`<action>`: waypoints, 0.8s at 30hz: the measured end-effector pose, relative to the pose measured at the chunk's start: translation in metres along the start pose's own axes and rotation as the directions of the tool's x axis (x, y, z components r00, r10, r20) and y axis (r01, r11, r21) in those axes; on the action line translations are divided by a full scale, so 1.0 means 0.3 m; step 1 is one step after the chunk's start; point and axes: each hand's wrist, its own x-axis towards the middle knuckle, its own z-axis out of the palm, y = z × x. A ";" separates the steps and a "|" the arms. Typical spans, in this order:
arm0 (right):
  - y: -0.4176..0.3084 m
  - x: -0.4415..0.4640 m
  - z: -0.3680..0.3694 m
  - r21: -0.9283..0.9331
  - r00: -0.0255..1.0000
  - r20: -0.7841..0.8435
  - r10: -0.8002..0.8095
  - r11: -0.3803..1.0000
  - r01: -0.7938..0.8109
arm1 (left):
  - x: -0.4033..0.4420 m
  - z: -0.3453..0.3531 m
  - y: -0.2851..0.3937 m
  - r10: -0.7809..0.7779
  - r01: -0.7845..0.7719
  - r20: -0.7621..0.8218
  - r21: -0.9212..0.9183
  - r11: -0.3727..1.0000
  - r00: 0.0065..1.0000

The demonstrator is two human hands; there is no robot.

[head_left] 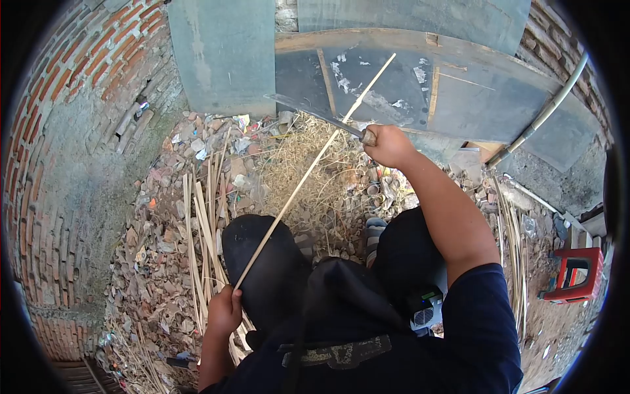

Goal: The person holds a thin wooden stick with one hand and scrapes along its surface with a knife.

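Observation:
My left hand is closed on the near end of a long, thin bamboo strip. The strip slants up and to the right, passing over my left knee. Its far end reaches in front of a dark panel. In my right hand is the handle of a long-bladed knife, its blade pointing left. Blade and strip cross just left of my right fist; I cannot tell which edge touches. Below the crossing lies a heap of pale shavings.
Bamboo strips lie at my left, with more strips at my right. Rubble and litter cover the ground. Ahead stand leaning panels and a pole. A brick wall rises at left; a red stool sits far right.

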 end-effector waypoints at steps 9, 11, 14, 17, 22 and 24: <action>-0.018 0.000 0.020 -0.027 0.996 0.041 -0.074 0.997 0.075 | 0.008 0.010 0.004 -0.003 0.003 -0.003 0.019 1.000 1.000; 0.048 0.040 0.031 0.085 0.999 -0.011 0.039 0.996 -0.038 | 0.009 -0.005 0.008 0.005 -0.005 0.002 0.000 1.000 1.000; 0.032 0.022 0.019 0.083 0.998 0.003 0.059 0.995 -0.059 | -0.001 -0.011 -0.008 0.002 -0.002 0.004 -0.002 1.000 1.000; -0.013 -0.022 0.018 0.018 0.996 -0.015 -0.091 0.996 0.091 | 0.001 0.000 0.000 0.004 -0.003 0.009 -0.023 1.000 1.000; -0.110 -0.066 -0.053 -0.218 0.969 0.146 -0.197 0.949 0.226 | 0.011 0.029 -0.002 0.029 -0.028 -0.032 0.010 1.000 0.999; -0.047 -0.018 -0.038 -0.054 0.989 0.109 -0.103 0.993 0.109 | 0.013 0.026 0.009 0.034 -0.033 -0.046 0.018 0.999 0.998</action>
